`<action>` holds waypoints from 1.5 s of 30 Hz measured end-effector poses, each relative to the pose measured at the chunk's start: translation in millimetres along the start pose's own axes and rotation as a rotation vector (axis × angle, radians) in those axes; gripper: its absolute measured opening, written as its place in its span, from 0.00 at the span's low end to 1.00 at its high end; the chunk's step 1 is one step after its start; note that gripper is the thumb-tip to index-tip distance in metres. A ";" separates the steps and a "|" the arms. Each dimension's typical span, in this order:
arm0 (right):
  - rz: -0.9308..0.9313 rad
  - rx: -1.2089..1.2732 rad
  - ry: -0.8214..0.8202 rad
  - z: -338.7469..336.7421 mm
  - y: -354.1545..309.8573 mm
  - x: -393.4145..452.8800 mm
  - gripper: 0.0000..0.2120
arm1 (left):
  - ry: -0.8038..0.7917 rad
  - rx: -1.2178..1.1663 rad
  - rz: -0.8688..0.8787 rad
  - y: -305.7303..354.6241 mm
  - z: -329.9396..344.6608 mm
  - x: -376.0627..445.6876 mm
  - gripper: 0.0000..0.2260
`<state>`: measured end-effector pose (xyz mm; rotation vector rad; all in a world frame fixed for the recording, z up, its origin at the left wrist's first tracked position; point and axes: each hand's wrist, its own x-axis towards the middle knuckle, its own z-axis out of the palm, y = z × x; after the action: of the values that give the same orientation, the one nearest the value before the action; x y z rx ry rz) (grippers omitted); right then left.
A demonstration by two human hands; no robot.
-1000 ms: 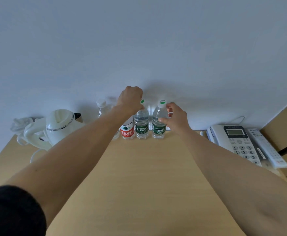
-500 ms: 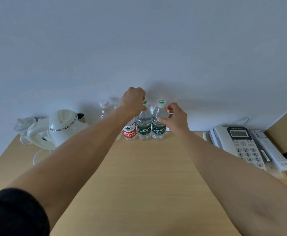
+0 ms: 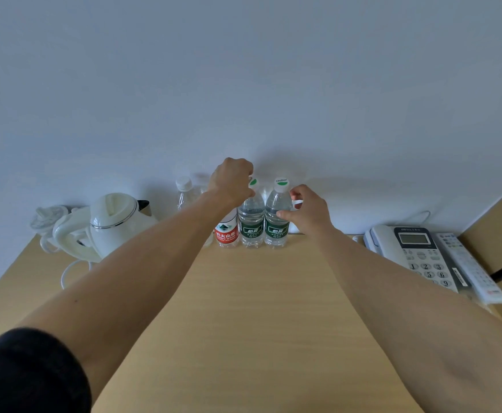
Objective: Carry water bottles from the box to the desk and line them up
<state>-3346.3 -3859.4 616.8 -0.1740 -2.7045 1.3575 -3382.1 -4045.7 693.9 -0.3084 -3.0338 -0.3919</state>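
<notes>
bare light-wood tabletop [image 3: 252, 308] up front, both forearms stretched across it to the back wall. black sleeve [image 3: 26, 374] on the left arm, nearest.

far edge, row against the wall: red-label clear plastic bottle [image 3: 226, 234], then middle green-label clear water bottle [image 3: 251, 222], then right green-label clear water bottle with white-and-green cap [image 3: 277, 219]. all three touching or nearly so, side by side. behind them on the left, a clear bottle with a white cap [image 3: 183, 193].

left hand [image 3: 232, 181] has fingers curled down over the red-label bottle's top, gripping it, cap hidden. right hand [image 3: 309, 211] thumb rests on the right green bottle's shoulder, fingers loosely curved behind it; cannot tell if they fully close round it.

risks, judged: bottles packed tight, so a sideways nudge from either hand could tip a neighbour, domino style. top grip on the red one gives leverage to topple it. pulling the right hand away fast could drag that bottle out of line.

orientation: all bottles upright, long axis vertical, caps up, labels facing the room.

white electric kettle [image 3: 115, 222] off to the left, white desk phone [image 3: 413, 248] and white remote control [image 3: 467, 266] on the right, well apart.
</notes>
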 end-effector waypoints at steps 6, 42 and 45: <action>-0.069 -0.104 -0.067 -12.1 -5.1 -0.7 0.32 | 0.037 0.120 0.040 -0.2 -4.3 -16.9 0.26; 0.336 -0.552 0.027 -91.1 28.7 -222.5 0.32 | -0.172 0.111 0.413 85.7 47.8 -145.8 0.29; 0.495 -0.593 0.069 -120.7 54.2 -268.7 0.31 | -0.214 0.107 0.532 127.7 64.1 -171.1 0.29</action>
<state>-3060.1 -3772.5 632.3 -0.9661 -3.0320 0.5427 -3191.1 -3940.6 647.6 -1.1753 -2.9804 -0.1621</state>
